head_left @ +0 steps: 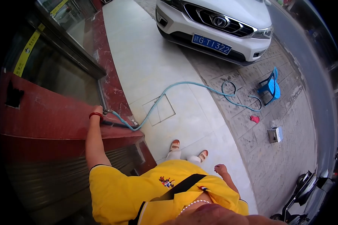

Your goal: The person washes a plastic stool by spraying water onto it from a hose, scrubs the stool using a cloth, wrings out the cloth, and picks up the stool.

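My left hand (97, 110), with a red bangle at the wrist, is closed at a tap (106, 111) beside the red wall ledge. Its fingertips are partly hidden. From the tap a light blue hose (165, 90) drops past the ledge's corner. It curves over the pale tiles and ends in loose loops on the grey paving. A dark pipe (118, 124) runs along the ledge under the hose. On the other side of my body, my right hand (220, 169) hangs with curled fingers and nothing visible in it.
A white car (218, 22) stands ahead on the paving. To the right are a blue plastic chair (271, 88), a pink cloth (254, 119) and a small box (275, 134). A parked scooter (298, 195) is at the lower right. Glass doors (52, 60) line the left.
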Demonstrator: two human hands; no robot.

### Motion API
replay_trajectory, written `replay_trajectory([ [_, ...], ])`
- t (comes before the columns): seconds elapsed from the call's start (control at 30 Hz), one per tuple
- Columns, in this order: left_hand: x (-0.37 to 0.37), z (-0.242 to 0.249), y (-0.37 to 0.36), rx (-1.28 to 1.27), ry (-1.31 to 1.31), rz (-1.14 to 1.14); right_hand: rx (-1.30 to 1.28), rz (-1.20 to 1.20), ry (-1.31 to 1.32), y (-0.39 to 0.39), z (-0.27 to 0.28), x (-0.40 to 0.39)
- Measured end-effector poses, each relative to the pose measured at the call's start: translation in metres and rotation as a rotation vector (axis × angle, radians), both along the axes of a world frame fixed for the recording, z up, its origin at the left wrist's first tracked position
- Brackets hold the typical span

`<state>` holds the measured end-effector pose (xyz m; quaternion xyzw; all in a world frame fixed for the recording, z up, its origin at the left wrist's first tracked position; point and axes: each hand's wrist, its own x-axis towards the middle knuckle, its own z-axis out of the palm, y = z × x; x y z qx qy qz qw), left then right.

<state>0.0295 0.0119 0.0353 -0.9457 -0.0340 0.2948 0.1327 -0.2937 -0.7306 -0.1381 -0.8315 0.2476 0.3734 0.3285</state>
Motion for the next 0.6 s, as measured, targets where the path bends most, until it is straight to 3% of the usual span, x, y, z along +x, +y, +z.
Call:
replay_trajectory([
  [0.07, -0.011, 0.035, -0.053, 0.042, -0.301, 0.436, -0.011, 0.015, 0.030, 0.002, 0.006, -0.015],
  [0.2, -0.010, 0.014, -0.014, 0.076, -0.240, 0.064, -0.045, 0.051, 0.058, 0.007, 0.006, -0.018],
  [0.3, -0.008, 0.000, -0.011, 0.071, -0.317, 0.059, -0.083, 0.045, 0.061, 0.008, 0.017, -0.012],
  [0.37, -0.002, -0.019, -0.001, 0.051, -0.477, 0.386, -0.094, 0.036, 0.042, 0.009, 0.018, -0.009],
  [0.5, 0.003, -0.018, -0.006, -0.088, -0.542, 0.464, -0.097, 0.034, -0.040, 0.015, 0.020, 0.002],
  [0.57, 0.000, 0.021, -0.047, -0.500, -0.518, 0.949, -0.070, 0.009, -0.054, 0.021, 0.017, 0.006],
  [0.6, 0.004, 0.007, -0.033, -0.493, -0.516, 0.939, -0.047, -0.006, -0.071, 0.025, 0.015, 0.006],
])
